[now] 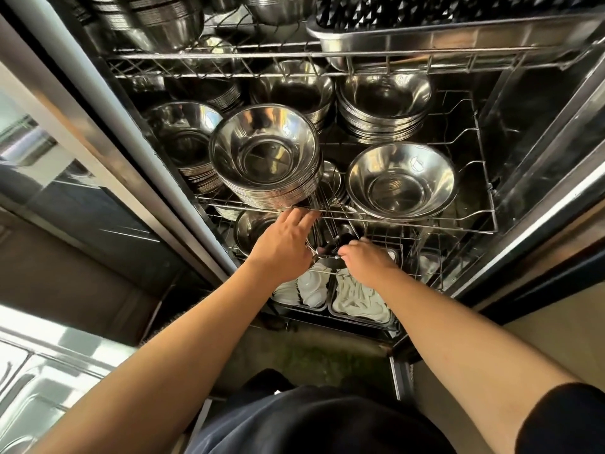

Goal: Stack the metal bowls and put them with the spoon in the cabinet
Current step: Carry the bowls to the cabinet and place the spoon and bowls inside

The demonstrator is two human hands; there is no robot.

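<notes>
Spoons going into the cabinet rack

Both hands, left (283, 245) and right (368, 260), pinch spoons (330, 249) at centre frame; next, probably lowering them among the bowls (265, 155).

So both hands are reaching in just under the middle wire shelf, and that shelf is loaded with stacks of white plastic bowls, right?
Not quite. The head view shows both the left hand and right hand reaching in just under the middle wire shelf, but the bowl stacks on it are shiny metal, not white plastic. The white items lie in trays lower down.
</notes>
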